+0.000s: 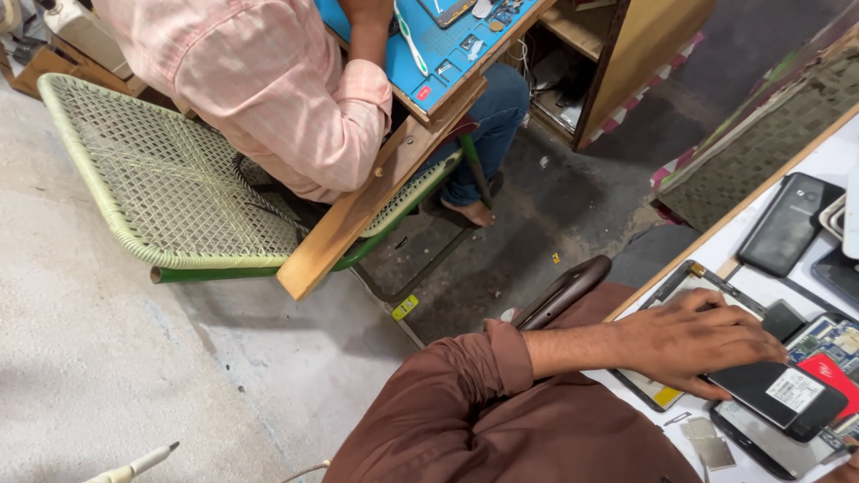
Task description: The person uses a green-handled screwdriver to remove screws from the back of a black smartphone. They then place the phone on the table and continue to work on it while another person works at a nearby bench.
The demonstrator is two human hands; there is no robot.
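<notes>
Head view, looking steeply down and tilted. Notes, biggest things first.

Grey floor (pixel 107 358) fills the left half of the frame. A green woven chair (pixel 161 179) sits upper left, with another person in a pink shirt (pixel 268 80) on it, working at a blue mat (pixel 447 45) at the top centre. Not my wearer's hands; I leave them out.

White worktable (pixel 761 286) runs along the right edge, its wooden lip slanting from lower centre to upper right. A brown sleeve (pixel 465 402) crosses the lower centre toward it.

Left hand (pixel 689 344) lies flat, palm down, at right of centre, fingers spread and pressing on a black phone (pixel 777 394). The phone's long axis slants from centre right down toward the lower right corner, and its far end with a white label sticks out past the fingertips. So the phone lies right and slightly below the hand. I read it as a pinning press, not a closed grasp.

Under the palm is a tablet frame (pixel 667 394). A green circuit board (pixel 828 340) is just right of the hand, and a second dark phone (pixel 787 224) lies well above it.

Right hand: only a sliver shows at the lower right corner, so I cannot tell its grip. A white pointed tool (pixel 139 463) pokes in at the bottom left, well apart from everything.
</notes>
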